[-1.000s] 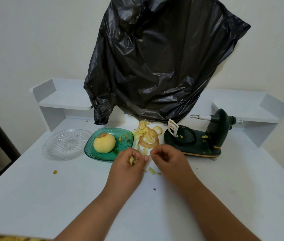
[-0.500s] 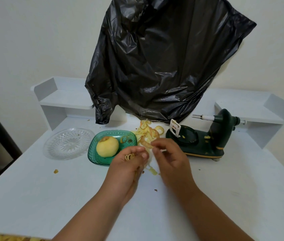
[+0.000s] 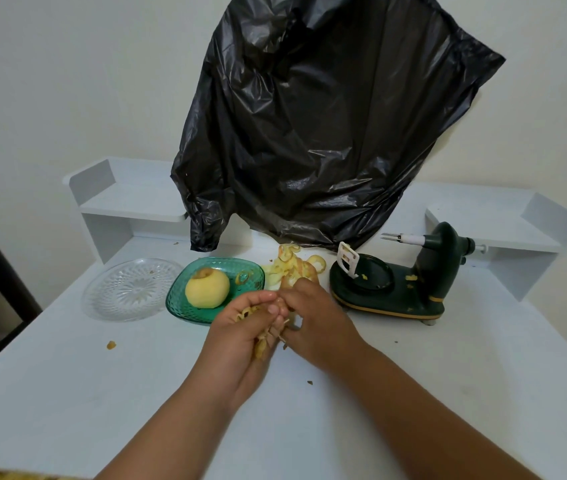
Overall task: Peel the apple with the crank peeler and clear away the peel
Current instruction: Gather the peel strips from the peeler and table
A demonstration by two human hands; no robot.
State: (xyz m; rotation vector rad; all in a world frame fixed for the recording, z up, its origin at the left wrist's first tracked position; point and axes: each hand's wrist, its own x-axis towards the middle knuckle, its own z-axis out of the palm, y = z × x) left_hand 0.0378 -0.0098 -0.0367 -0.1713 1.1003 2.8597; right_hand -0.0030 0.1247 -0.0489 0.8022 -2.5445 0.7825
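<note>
The left hand [image 3: 244, 327] curls around a bunch of peel [image 3: 263, 342]. The right hand [image 3: 313, 317] pinches that peel too. The peeled apple [image 3: 207, 287] sits in the green dish [image 3: 185, 299], at ten o'clock from the hands.

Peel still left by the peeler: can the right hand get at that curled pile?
Probably yes: the right hand sits just before the curled yellow peel pile, nothing between, though its fingers are busy with scraps.
</note>
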